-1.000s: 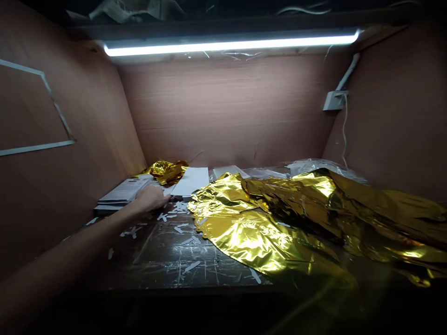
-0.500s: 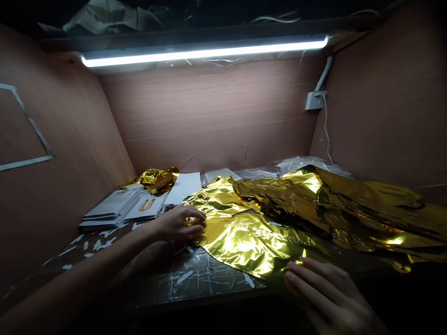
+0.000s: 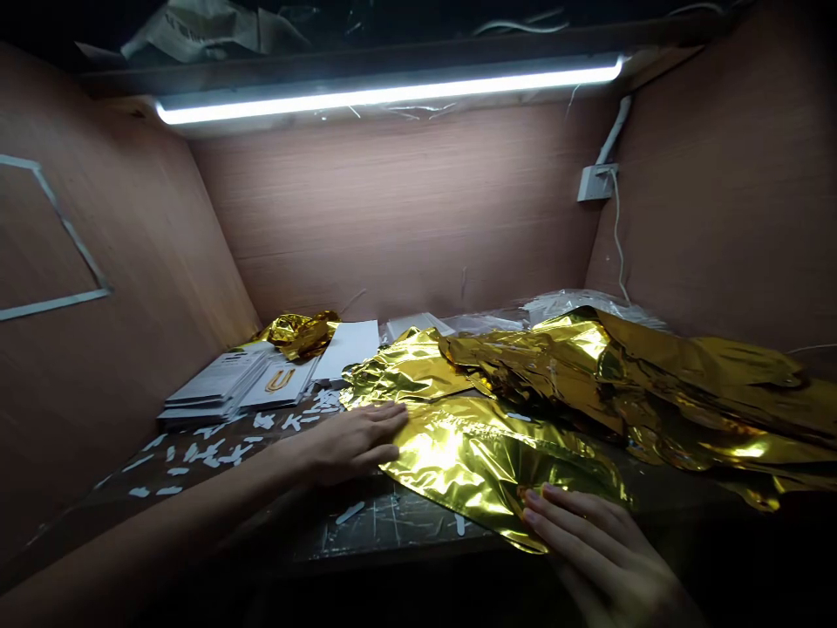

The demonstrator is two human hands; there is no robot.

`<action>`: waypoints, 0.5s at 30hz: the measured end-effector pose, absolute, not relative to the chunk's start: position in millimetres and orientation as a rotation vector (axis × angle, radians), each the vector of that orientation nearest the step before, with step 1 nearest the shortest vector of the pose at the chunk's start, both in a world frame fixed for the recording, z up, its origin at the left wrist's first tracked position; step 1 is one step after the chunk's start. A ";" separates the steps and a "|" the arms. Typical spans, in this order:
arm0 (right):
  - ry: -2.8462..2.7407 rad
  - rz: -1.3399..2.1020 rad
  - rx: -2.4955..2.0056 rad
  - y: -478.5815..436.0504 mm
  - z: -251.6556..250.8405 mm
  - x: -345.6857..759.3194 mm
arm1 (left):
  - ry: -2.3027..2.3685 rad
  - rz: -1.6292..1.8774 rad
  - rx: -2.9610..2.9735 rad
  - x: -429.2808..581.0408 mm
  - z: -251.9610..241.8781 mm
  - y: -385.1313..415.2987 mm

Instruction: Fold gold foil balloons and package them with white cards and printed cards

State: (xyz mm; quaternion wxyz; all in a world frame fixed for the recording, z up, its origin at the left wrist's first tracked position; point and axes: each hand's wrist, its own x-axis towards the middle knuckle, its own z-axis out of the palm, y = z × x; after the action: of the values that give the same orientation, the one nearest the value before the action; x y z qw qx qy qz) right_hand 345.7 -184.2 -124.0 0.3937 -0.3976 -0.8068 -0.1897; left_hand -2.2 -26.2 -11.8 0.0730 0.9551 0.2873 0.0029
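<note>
A shiny gold foil sheet [image 3: 458, 453] lies at the middle of the table, creased and reaching over the front edge. My left hand [image 3: 359, 438] rests flat on its left end, fingers stretched out to the right. At its lower right part, my right hand [image 3: 595, 532] touches the foil with long, extended fingers; the thumb is hidden. Behind and to the right spreads a thick pile of gold foil [image 3: 693, 375]. Another crumpled foil piece [image 3: 411, 362] lies just behind the sheet.
Paper stacks [image 3: 226, 379] stand at the left, with a gold U-shaped item [image 3: 280, 380] on one. Small white strips [image 3: 209, 453] litter the dark table [image 3: 366, 541]. Clear plastic bags [image 3: 581, 305] lie at the back. A light tube [image 3: 392, 92] hangs above, between wooden side walls.
My left hand has opened from a curled grasp at the foil's left end and now lies flat. My right hand has shifted slightly left; the foil's lower edge lies differently, and more strips show.
</note>
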 end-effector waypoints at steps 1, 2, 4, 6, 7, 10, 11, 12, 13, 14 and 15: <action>-2.027 -0.474 -1.017 -184.3 -125.7 346.7 | 0.990 -0.002 2.867 -20.9 -10.2 -26.9; -2.006 -0.467 -1.021 -184.3 -127.9 347.4 | 1.138 -0.011 2.852 -40.3 -7.5 -29.6; -1.970 -0.448 -1.030 -184.0 -132.4 347.5 | 1.567 -0.124 2.775 -75.5 1.2 -41.1; -1.942 -0.427 -1.040 -183.4 -136.1 346.2 | 2.062 -0.253 2.650 -98.9 11.8 -57.3; -1.934 -0.414 -1.046 -183.0 -137.4 345.5 | 2.256 -0.275 2.592 -104.9 16.6 -65.3; -1.923 -0.387 -1.052 -181.2 -139.1 344.3 | 2.340 -0.107 2.612 -101.4 25.0 -80.9; -1.925 -0.390 -1.045 -180.4 -138.8 344.5 | 2.173 -0.022 2.684 -94.9 25.4 -82.2; -1.930 -0.402 -1.035 -179.6 -138.0 344.8 | 1.935 0.054 2.758 -87.2 24.6 -81.6; -1.937 -0.423 -1.020 -178.9 -136.8 345.2 | 1.676 0.097 2.821 -79.0 22.8 -79.6; -1.947 -0.446 -1.006 -178.5 -135.2 345.6 | 1.450 0.112 2.864 -71.2 20.0 -76.7; -1.957 -0.470 -0.991 -178.4 -133.2 346.1 | 1.281 0.092 2.888 -64.3 16.7 -73.3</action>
State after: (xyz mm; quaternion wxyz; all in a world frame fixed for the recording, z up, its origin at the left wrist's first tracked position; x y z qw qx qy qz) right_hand 346.1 -178.4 -133.2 0.4340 -0.3981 -0.7858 -0.1889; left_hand -64.3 -73.3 16.7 -0.0096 0.9137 0.4052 0.0290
